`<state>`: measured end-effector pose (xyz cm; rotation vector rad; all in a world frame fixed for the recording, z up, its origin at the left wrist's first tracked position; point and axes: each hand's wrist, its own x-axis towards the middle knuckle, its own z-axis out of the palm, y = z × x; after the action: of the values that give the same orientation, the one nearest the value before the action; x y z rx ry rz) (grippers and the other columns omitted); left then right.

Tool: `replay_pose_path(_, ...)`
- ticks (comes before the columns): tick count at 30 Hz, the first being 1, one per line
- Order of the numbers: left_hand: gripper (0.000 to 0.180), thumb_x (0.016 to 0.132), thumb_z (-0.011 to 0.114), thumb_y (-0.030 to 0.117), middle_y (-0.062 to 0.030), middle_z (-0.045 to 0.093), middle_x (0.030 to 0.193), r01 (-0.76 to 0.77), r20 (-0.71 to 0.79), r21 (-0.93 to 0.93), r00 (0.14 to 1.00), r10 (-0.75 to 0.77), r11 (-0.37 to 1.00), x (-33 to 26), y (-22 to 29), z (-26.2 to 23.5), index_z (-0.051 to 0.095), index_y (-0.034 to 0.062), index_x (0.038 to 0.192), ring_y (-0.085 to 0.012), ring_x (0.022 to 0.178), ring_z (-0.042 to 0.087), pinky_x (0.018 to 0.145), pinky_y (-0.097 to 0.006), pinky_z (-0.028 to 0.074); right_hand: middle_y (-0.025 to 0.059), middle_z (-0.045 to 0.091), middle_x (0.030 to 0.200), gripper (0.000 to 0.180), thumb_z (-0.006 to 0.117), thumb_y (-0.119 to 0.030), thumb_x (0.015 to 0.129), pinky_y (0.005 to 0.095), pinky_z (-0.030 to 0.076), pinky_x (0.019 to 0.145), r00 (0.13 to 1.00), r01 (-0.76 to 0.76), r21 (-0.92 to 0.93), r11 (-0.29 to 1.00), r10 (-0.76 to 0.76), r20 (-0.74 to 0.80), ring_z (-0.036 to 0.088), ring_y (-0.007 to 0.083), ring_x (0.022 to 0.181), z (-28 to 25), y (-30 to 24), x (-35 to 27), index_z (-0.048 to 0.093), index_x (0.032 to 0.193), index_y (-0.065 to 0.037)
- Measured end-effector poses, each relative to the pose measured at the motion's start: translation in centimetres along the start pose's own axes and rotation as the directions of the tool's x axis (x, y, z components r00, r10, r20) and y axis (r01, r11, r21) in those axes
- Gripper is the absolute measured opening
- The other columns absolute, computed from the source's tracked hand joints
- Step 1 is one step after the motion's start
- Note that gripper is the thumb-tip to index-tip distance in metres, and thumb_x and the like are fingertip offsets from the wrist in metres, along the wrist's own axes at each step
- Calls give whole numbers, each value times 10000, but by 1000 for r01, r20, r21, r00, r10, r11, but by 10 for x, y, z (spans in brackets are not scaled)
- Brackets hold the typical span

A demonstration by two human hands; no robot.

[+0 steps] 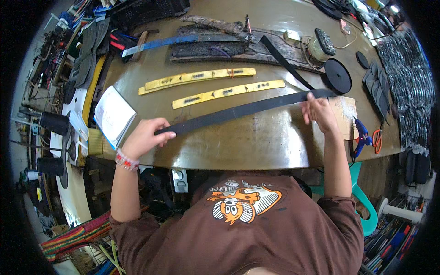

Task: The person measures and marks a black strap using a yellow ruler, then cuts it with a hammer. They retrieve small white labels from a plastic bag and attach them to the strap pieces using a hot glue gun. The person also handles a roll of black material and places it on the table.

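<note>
A long black webbing strap (238, 110) stretches across the table in front of me, slightly rising to the right. My left hand (147, 136) pinches its left end between thumb and fingers. Near the other end, my right hand (321, 112) grips the strap's lower edge with thumb and index finger, the other fingers loosely curled. Beyond that hand the strap runs toward a black roll (338, 75) standing at the right. Another black length (286, 62) slants from the roll's side up to the far left. Yellow marked strips (228, 94) lie just beyond the strap.
A blue glue gun (362, 133) and orange-handled scissors (376, 141) lie by the right edge, near a cardboard piece (344, 114). An open notebook (114, 115) is at the left. Farther back are a dark worn board (206, 50) and a metal ruler (160, 44).
</note>
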<state>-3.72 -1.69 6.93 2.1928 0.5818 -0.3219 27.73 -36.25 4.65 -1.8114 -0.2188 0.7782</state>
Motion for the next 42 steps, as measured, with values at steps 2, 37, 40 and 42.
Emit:
replay_pose_path(2, 246, 807, 681, 255, -90, 626, 889, -100, -225, 566, 936, 270, 818, 9, 10, 14, 638, 54, 942, -221, 781, 612, 713, -341, 503, 54, 547, 500, 379, 601, -309, 903, 248, 377, 399, 989, 1, -360, 933, 51, 135, 516, 124, 396, 2, -6, -22, 605, 698, 10)
replay_pose_path(37, 297, 820, 685, 283, -61, 670, 739, -373, -250, 28, 896, 368, 927, 287, 139, -52, 677, -11, 856, -103, 691, 604, 668, -269, 476, 166, 655, 726, 344, 719, -332, 760, 349, 480, 674, 895, 443, -520, 730, -324, 308, 618, 221, 688, 47, -134, 207, 708, 847, 1)
replay_pose_path(40, 291, 817, 686, 278, -59, 664, 721, -367, -256, 52, 894, 368, 929, 285, 143, -50, 678, -11, 850, -102, 667, 592, 648, -271, 470, 174, 662, 744, 353, 723, -341, 755, 346, 485, 687, 881, 471, -531, 705, -349, 318, 629, 227, 705, 51, -130, 208, 712, 859, -4)
replay_pose_path(42, 287, 814, 688, 275, -59, 661, 714, -348, -241, 60, 905, 352, 936, 285, 144, -50, 678, -10, 845, -104, 654, 585, 634, -272, 464, 181, 665, 754, 362, 726, -348, 750, 350, 488, 697, 878, 477, -534, 698, -358, 317, 636, 244, 716, 53, -127, 211, 712, 865, -5)
